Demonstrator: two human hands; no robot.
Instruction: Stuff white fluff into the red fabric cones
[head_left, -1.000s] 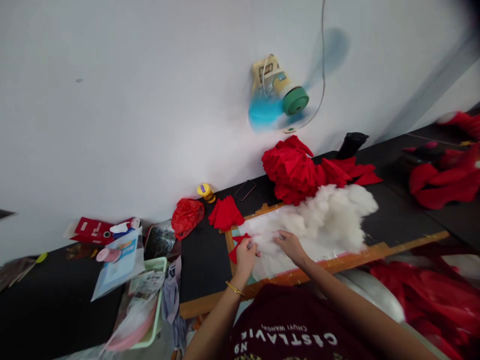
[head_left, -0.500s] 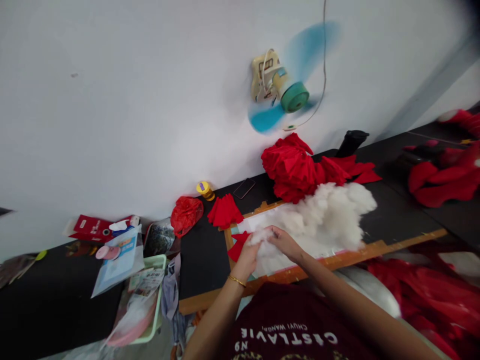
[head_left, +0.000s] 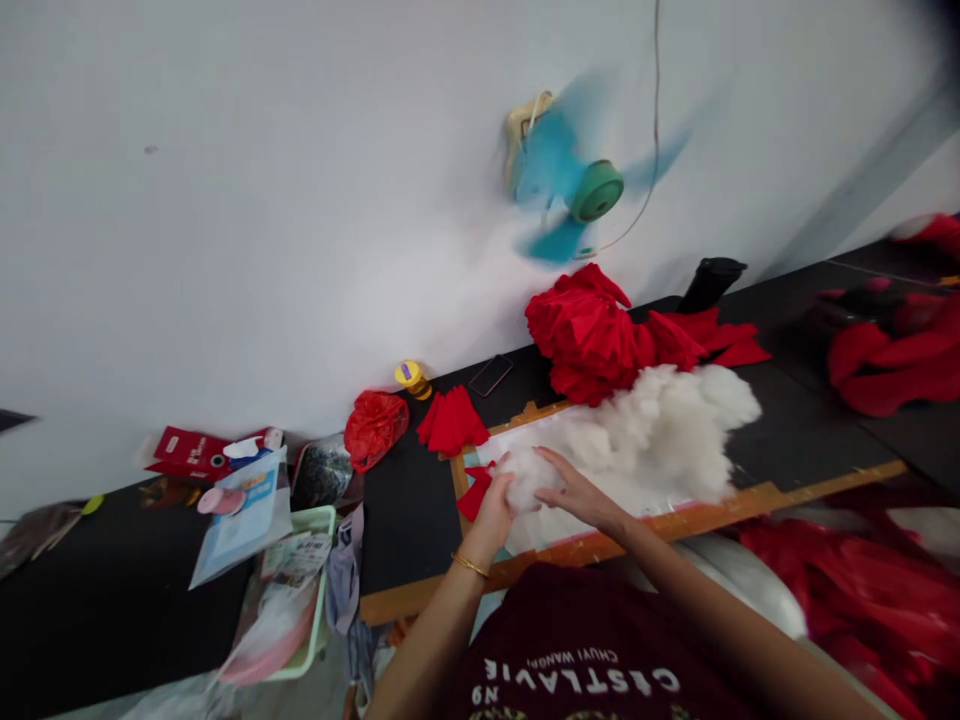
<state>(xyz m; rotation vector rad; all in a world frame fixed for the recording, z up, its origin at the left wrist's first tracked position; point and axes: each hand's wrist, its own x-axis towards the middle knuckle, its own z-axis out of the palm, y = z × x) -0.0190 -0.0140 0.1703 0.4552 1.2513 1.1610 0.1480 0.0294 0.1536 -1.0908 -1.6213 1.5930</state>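
Observation:
Between my two hands, above the table's near side, is a fluffy tuft of white stuffing [head_left: 534, 476]. My left hand [head_left: 495, 508] grips the tuft's left side, next to a small red fabric piece [head_left: 474, 492]; whether that hand also holds the fabric I cannot tell. Curved fingers of my right hand [head_left: 576, 492] close on the tuft from the right. A large heap of white stuffing [head_left: 671, 430] lies just to the right of my hands. Behind the heap sits a big pile of red fabric pieces [head_left: 589, 335].
A fan [head_left: 596, 190] spins on the wall above. A smaller red fabric stack [head_left: 452, 421], a phone [head_left: 491, 375], a yellow jar [head_left: 412, 379] and a red plastic bag [head_left: 375, 430] stand along the back. A green basket [head_left: 321, 590] is at the left; brown tape [head_left: 405, 603] lines the table's front edge.
The white tuft between my hands looks bigger and rounder. My right hand has turned from a fingertip pinch to a wider, cupped hold. The view has shifted slightly.

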